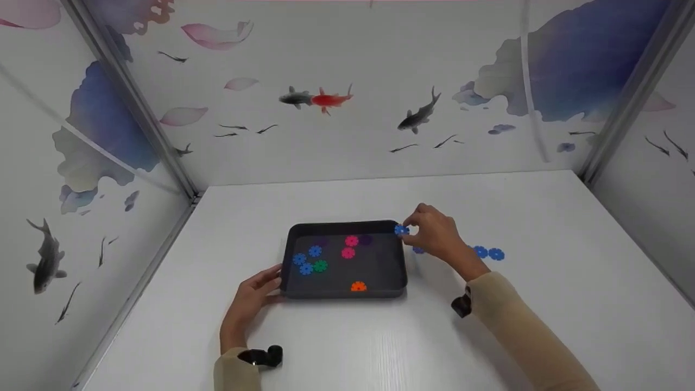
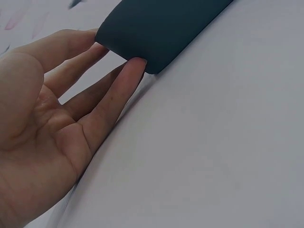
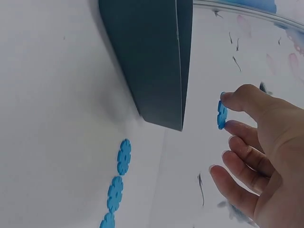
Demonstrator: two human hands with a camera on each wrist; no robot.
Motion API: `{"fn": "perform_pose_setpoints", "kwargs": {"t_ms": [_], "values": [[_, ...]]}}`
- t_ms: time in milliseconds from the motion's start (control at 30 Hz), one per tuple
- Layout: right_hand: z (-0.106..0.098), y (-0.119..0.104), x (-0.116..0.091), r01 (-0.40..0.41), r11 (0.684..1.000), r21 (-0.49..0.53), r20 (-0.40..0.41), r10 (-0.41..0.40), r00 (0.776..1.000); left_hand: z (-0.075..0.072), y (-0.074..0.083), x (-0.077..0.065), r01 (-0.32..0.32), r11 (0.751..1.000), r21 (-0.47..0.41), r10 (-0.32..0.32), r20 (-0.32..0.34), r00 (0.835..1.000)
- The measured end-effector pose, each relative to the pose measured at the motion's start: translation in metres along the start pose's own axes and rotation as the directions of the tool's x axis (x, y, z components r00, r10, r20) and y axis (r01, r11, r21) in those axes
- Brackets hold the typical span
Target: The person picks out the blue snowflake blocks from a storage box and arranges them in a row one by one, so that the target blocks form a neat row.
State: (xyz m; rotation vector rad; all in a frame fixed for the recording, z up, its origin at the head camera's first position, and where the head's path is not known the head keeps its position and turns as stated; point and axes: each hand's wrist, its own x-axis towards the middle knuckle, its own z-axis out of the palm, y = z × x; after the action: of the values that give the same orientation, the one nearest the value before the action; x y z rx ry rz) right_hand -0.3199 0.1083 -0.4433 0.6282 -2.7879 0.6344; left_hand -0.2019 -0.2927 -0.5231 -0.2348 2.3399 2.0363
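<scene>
My right hand (image 1: 434, 231) pinches a blue snowflake building disc (image 1: 401, 230) between thumb and index finger, over the right rim of a dark rectangular tray (image 1: 380, 271). In the right wrist view this disc (image 3: 222, 114) stands on edge between the fingertips, with the other fingers loosely bent. At the tray's left end, my left hand (image 1: 252, 293) touches the outer wall with thumb and extended fingers. Inside the tray lie several blue discs (image 1: 299, 259), a green disc (image 1: 320, 266), two pink discs (image 1: 352, 240), dark purple discs (image 1: 365, 239) and an orange disc (image 1: 358, 286).
Right of the tray, more blue discs (image 1: 496, 254) lie on the white table (image 1: 347, 342) in a rough row, one partly behind the right hand. White panels (image 1: 347, 141) printed with fish and petals enclose the table at the back and sides.
</scene>
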Motion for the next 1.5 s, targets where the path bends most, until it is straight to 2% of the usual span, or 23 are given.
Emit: {"fn": "perform_pose_setpoints", "kwargs": {"t_ms": [333,633,833,1000,1500], "values": [[-0.01,0.04,-0.014,-0.018,0.999,-0.027,-0.019,0.018,1.0,0.0,0.002,-0.001,0.003,1.0,0.003,-0.003,0.011,1.0],[-0.022,0.075,-0.03,-0.078,0.997,-0.024,0.005,0.078,0.997,-0.004,0.002,-0.001,-0.005,1.0,-0.013,0.005,0.022,1.0],[-0.031,0.098,-0.044,-0.099,0.994,-0.05,0.013,0.1,0.995,-0.004,0.0,0.002,0.006,0.999,-0.031,-0.005,0.028,1.0],[-0.038,0.116,-0.057,-0.134,0.99,-0.031,0.008,0.135,0.991,-0.004,0.001,0.002,0.014,0.999,-0.036,-0.013,0.028,1.0],[-0.057,0.153,-0.085,-0.235,0.971,-0.039,0.049,0.237,0.97,-0.003,0.002,0.001,0.004,0.999,-0.046,-0.002,0.04,0.999]]}}
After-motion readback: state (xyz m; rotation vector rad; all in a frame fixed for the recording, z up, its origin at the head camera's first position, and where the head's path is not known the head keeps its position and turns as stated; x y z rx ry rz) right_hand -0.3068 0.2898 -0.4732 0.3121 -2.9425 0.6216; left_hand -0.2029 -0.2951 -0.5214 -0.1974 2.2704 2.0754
